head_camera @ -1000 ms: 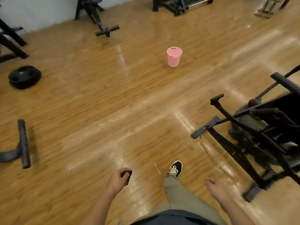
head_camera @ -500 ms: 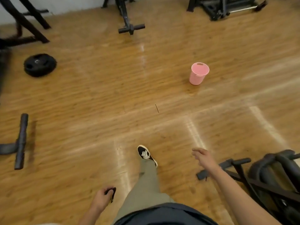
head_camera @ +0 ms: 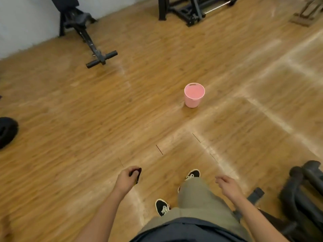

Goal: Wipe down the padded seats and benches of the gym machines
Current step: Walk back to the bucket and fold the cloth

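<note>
Fingers of the left hand are curled tight round a small dark object. Could be a cloth or a sponge, can't tell. Right hand holds nothing, its fingers loosely bent.

Vs. half a sec ago, the left hand has swung fwd and the right has dropped back from its reach. The feet have swapped lead, so we're mid-stride.

The view has also turned. The round pink plastic bucket now sits near the middle of the wooden plank floor, straight ahead of us. The black folded machine is slipping off at the floor's near right corner. The black bench machine with a dark pad stands by the wall at the far left corner. A black steel rack is along the far edge, and a black weight plate at the left edge.

Our read: no pad is under either hand and no wiping is going on. This is transit btw. machines, maybe via the bucket. The next pad is well apart from us.
</note>
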Available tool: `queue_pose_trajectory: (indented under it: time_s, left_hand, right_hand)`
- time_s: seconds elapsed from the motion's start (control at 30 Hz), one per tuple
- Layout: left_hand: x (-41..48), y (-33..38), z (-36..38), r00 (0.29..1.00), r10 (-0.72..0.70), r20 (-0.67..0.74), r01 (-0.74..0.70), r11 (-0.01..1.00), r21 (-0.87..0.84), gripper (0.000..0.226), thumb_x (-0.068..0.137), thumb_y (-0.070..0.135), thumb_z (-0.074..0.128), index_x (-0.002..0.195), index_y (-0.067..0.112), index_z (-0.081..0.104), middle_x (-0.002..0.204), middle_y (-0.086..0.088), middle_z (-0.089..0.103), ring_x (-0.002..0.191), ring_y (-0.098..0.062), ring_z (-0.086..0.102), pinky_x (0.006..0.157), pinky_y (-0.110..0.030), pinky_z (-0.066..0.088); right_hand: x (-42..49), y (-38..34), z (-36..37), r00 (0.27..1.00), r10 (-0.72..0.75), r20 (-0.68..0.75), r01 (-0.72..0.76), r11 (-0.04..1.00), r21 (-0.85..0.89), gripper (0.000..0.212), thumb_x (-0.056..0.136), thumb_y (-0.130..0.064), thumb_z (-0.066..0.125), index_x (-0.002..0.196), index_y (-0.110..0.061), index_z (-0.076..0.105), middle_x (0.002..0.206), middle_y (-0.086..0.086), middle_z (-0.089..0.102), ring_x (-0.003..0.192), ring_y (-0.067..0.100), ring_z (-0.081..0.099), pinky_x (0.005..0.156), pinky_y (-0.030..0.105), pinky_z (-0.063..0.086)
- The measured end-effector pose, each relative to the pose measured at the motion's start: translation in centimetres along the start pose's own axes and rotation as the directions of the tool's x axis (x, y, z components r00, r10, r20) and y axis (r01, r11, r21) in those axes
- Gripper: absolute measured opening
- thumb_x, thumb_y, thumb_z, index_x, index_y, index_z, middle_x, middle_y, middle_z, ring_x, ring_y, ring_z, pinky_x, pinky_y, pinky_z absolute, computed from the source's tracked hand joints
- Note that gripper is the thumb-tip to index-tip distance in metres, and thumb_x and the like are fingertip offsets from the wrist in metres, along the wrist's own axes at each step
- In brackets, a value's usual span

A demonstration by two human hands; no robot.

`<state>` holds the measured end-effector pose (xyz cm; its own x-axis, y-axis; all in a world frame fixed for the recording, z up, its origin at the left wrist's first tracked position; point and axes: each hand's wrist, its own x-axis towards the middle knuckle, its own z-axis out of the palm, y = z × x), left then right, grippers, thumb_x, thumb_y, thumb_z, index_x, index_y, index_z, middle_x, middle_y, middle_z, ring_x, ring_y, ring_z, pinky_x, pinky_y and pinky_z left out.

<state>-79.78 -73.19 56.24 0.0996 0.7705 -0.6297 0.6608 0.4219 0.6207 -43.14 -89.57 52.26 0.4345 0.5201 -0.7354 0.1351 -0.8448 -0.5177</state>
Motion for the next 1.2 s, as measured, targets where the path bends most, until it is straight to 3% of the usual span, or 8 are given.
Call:
queue_pose_trajectory:
  time_s: [0.17,0.43,0.53,0.67,0.77,0.9,1.03,1.2]
  left_hand:
    - [9.9,5.4,-0.4,0.999,-0.012,0.053,0.008,0.997,0.072,0.018,0.101,0.014,0.053,0.109,0.022,0.067,0.100,-0.002,0.069,0.082,-0.015,0.064,0.060,-0.015,0.047]
    - [21.2,9.4,-2.0,0.937,-0.348,-0.016,0.346,0.924,0.164,0.018,0.095,0.015,0.058,0.107,0.013,0.071,0.100,-0.007,0.073,0.084,-0.019,0.070,0.080,-0.029,0.055]
    - [24.3,16.6,-2.5,0.944,-0.330,-0.012,0.327,0.928,0.178,0.019,0.100,0.010,0.054,0.088,0.019,0.066,0.078,-0.004,0.068,0.067,-0.014,0.062,0.062,-0.023,0.043]
    - [32.6,24.4,-3.0,0.967,-0.253,-0.007,0.252,0.960,0.120,0.023,0.101,0.015,0.053,0.117,0.008,0.067,0.099,-0.007,0.070,0.080,-0.017,0.064,0.063,-0.023,0.046]
    - [38.4,31.3,-3.4,0.989,-0.146,0.040,0.138,0.979,0.147,0.022,0.103,0.019,0.051,0.119,0.015,0.065,0.094,-0.005,0.069,0.074,-0.011,0.060,0.057,-0.016,0.041]
    - [44.1,41.8,-3.6,0.996,0.020,0.089,-0.031,0.992,0.123,0.015,0.103,0.017,0.050,0.104,0.020,0.064,0.090,-0.009,0.070,0.069,-0.009,0.059,0.060,-0.015,0.042]
    - [47.0,51.2,-2.9,0.994,0.111,0.020,-0.109,0.992,-0.063,0.016,0.102,0.019,0.051,0.109,0.024,0.065,0.096,0.001,0.070,0.080,-0.014,0.064,0.063,-0.014,0.045]
    - [47.7,60.2,0.4,0.987,0.145,-0.063,-0.157,0.931,-0.330,0.025,0.106,0.030,0.044,0.117,0.031,0.066,0.114,0.003,0.070,0.093,-0.015,0.067,0.070,-0.025,0.048]
  right_hand:
    - [8.8,-7.3,-1.3,0.999,0.031,0.028,-0.031,1.000,-0.004,0.027,0.101,-0.020,0.051,0.122,-0.011,0.066,0.120,0.008,0.067,0.111,0.026,0.061,0.096,0.046,0.049]
    - [24.2,-27.8,-10.2,0.988,-0.150,0.037,0.153,0.983,-0.097,0.031,0.100,-0.018,0.053,0.127,-0.009,0.066,0.136,0.007,0.061,0.127,0.023,0.053,0.106,0.033,0.037]
    - [28.5,-35.4,-13.2,0.980,-0.194,0.034,0.196,0.978,-0.071,0.029,0.098,-0.019,0.055,0.123,-0.016,0.069,0.129,0.003,0.064,0.121,0.021,0.057,0.106,0.037,0.043]
    - [33.4,-43.8,-15.3,0.965,-0.260,0.033,0.261,0.965,-0.037,0.024,0.097,-0.019,0.056,0.117,-0.019,0.070,0.112,-0.001,0.069,0.100,0.017,0.062,0.089,0.031,0.048]
    - [36.6,-48.4,-16.0,0.957,-0.289,0.031,0.290,0.957,-0.023,0.024,0.097,-0.016,0.055,0.116,-0.020,0.070,0.109,-0.006,0.069,0.098,0.015,0.061,0.076,0.020,0.044]
    - [39.9,-53.1,-16.8,0.952,-0.298,0.062,0.299,0.954,-0.005,0.026,0.098,-0.020,0.057,0.120,-0.020,0.070,0.110,-0.010,0.065,0.102,0.010,0.056,0.085,0.023,0.040]
    - [42.4,-58.2,-17.8,0.915,-0.374,0.151,0.386,0.921,-0.053,0.027,0.098,-0.018,0.056,0.122,-0.016,0.068,0.115,-0.004,0.067,0.109,0.014,0.058,0.086,0.020,0.041]
    - [44.5,-63.9,-21.2,0.819,-0.498,0.285,0.525,0.851,-0.021,0.023,0.098,-0.032,0.056,0.109,-0.018,0.072,0.089,0.001,0.070,0.079,0.018,0.062,0.075,0.032,0.048]
